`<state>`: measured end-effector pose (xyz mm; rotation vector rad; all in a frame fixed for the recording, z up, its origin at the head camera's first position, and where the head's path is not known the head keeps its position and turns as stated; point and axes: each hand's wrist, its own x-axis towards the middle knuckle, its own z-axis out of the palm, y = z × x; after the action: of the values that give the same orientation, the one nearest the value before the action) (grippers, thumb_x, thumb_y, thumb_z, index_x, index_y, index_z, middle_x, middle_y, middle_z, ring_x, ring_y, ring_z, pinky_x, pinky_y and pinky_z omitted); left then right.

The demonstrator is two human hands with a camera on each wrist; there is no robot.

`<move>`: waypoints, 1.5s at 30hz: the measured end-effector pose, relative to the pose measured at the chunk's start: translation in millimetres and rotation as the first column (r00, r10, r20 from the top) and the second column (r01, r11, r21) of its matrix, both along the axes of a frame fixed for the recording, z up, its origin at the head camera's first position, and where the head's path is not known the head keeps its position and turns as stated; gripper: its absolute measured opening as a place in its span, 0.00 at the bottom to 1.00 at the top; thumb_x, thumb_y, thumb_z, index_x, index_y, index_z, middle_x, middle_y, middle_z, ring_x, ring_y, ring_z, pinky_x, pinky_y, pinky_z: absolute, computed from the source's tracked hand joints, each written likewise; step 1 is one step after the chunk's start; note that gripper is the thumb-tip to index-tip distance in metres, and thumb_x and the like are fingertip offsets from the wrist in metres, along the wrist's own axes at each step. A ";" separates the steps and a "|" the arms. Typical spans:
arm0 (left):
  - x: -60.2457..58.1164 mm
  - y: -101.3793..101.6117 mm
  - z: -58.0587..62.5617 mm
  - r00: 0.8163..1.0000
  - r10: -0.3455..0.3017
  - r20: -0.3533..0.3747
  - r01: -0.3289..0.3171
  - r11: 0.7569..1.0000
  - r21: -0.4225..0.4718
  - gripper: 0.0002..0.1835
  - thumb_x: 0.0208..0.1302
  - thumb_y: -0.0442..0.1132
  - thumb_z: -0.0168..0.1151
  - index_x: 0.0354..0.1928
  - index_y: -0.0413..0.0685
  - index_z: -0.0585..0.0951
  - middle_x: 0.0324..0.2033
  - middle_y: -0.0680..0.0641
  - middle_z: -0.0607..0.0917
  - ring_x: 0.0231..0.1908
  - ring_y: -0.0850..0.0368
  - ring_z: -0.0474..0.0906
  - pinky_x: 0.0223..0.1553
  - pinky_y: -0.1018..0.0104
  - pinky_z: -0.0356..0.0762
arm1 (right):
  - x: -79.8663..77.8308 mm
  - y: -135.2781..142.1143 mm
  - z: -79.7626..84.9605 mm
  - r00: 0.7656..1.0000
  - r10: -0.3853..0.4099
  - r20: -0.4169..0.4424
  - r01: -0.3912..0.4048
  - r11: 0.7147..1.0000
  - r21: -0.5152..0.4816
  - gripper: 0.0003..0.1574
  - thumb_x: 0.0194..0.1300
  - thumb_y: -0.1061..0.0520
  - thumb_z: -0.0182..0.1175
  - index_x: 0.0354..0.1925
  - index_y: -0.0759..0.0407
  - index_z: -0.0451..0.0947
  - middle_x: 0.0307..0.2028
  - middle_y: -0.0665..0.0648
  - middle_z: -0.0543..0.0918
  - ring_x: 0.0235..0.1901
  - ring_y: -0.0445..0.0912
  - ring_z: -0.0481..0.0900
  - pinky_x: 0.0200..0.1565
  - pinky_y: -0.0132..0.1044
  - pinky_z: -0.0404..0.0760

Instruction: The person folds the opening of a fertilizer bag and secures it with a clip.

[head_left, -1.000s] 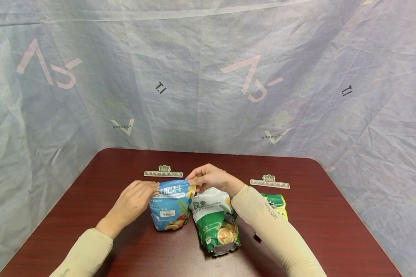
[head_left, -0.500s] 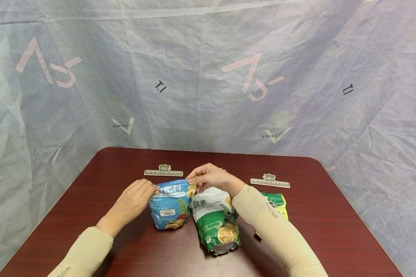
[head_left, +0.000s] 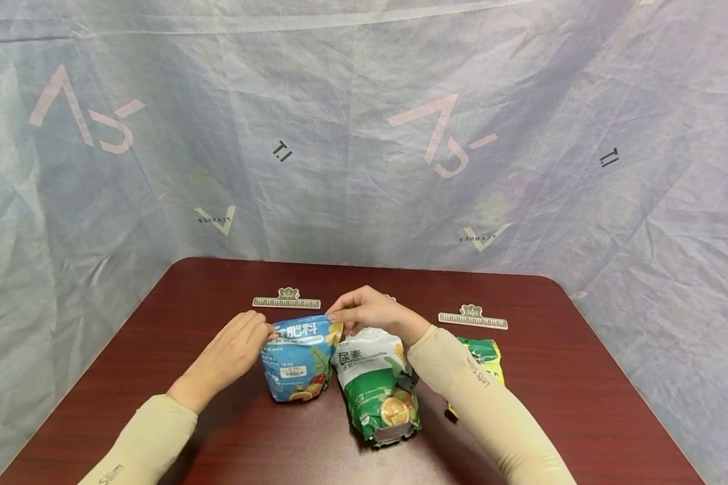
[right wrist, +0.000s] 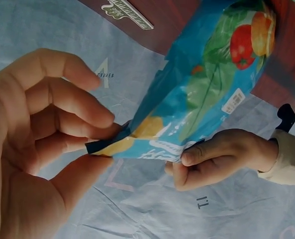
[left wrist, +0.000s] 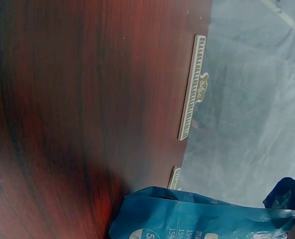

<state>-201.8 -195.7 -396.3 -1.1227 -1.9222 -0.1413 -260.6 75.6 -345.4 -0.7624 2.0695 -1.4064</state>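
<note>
Left hand: my left hand (head_left: 233, 350) pinches the top edge of the blue bag (head_left: 297, 370) at its 10 o'clock corner, thumb in front.
Right hand: my right hand (head_left: 370, 313) pinches the 1 o'clock corner between thumb and fingertips; my two hands are apart, the rim running between them.
Blue bag: upright in front of me, a little left of centre, fruit printed low on its face; I cannot tell whether its base touches the table (head_left: 236, 444).
Green-and-white bag: the green-and-white bag (head_left: 373, 394) lies just beside it at 4 o'clock.
Yellow-and-green bag: at 3 o'clock, the yellow-and-green bag (head_left: 485, 349) is partly hidden by my sleeve (head_left: 485, 404).
Clips: one ruler-like clip (head_left: 286, 303) lies at 12 o'clock, near the bag; another clip (head_left: 473, 320) at 2 o'clock, well apart.
Backdrop: grey printed cloth (head_left: 346, 135) hangs beyond the table.
</note>
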 end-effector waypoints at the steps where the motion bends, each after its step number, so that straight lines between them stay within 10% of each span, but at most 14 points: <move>1: 0.0 -0.3 0.0 1.000 0.005 0.002 -0.005 1.000 0.000 0.16 0.73 0.40 0.38 0.31 0.37 0.70 0.25 0.47 0.66 0.27 0.53 0.63 0.30 0.62 0.63 | 0.8 0.1 0.6 1.000 -0.002 -0.020 0.002 1.000 0.009 0.12 0.62 0.58 0.58 0.42 0.62 0.81 0.24 0.54 0.81 0.23 0.45 0.78 0.34 0.45 0.79; 13: 0.4 -0.7 -0.6 1.000 0.011 0.012 -0.011 1.000 0.014 0.17 0.73 0.41 0.38 0.32 0.37 0.70 0.25 0.47 0.67 0.27 0.53 0.63 0.29 0.63 0.62 | 12.7 -0.7 7.6 0.947 0.003 -0.322 0.043 0.990 0.135 0.09 0.64 0.52 0.57 0.39 0.50 0.82 0.32 0.47 0.82 0.26 0.43 0.80 0.29 0.35 0.76; 25: -0.4 -0.2 -1.4 1.000 0.012 0.002 -0.012 1.000 0.019 0.17 0.73 0.41 0.38 0.32 0.37 0.71 0.25 0.47 0.67 0.27 0.53 0.64 0.29 0.61 0.64 | 26.3 -11.8 5.2 0.704 -0.088 -0.704 0.158 0.987 0.036 0.07 0.64 0.50 0.57 0.37 0.49 0.79 0.34 0.42 0.79 0.30 0.33 0.76 0.33 0.29 0.75; 28: -0.8 -0.1 -1.6 1.000 0.011 -0.002 -0.011 1.000 0.018 0.16 0.73 0.41 0.39 0.32 0.37 0.71 0.25 0.47 0.67 0.27 0.53 0.64 0.29 0.61 0.64 | 30.5 -15.7 5.2 0.605 -0.066 -0.793 0.162 0.986 0.042 0.08 0.63 0.50 0.58 0.38 0.51 0.78 0.33 0.44 0.77 0.29 0.33 0.74 0.31 0.27 0.74; 35: -1.3 -0.3 -2.0 1.000 0.019 -0.009 -0.019 1.000 0.020 0.16 0.73 0.41 0.39 0.32 0.37 0.71 0.25 0.46 0.67 0.27 0.52 0.65 0.29 0.60 0.65 | 39.1 -25.5 6.1 0.264 0.094 -0.960 0.236 0.959 0.159 0.12 0.62 0.45 0.58 0.37 0.51 0.78 0.32 0.46 0.77 0.31 0.40 0.72 0.33 0.32 0.71; 45: -2.4 -0.2 -1.6 0.999 0.015 -0.039 -0.015 1.000 0.020 0.15 0.73 0.39 0.40 0.32 0.36 0.71 0.24 0.46 0.67 0.26 0.52 0.65 0.30 0.59 0.66 | 44.3 -37.7 -0.8 -0.030 0.275 -0.961 0.358 0.901 0.247 0.17 0.64 0.39 0.52 0.37 0.48 0.77 0.31 0.46 0.75 0.30 0.43 0.71 0.30 0.34 0.68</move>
<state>-204.3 -195.9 -397.9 -1.0902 -1.8904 -0.1287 -216.3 37.9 -346.1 -1.9274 3.2907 0.0776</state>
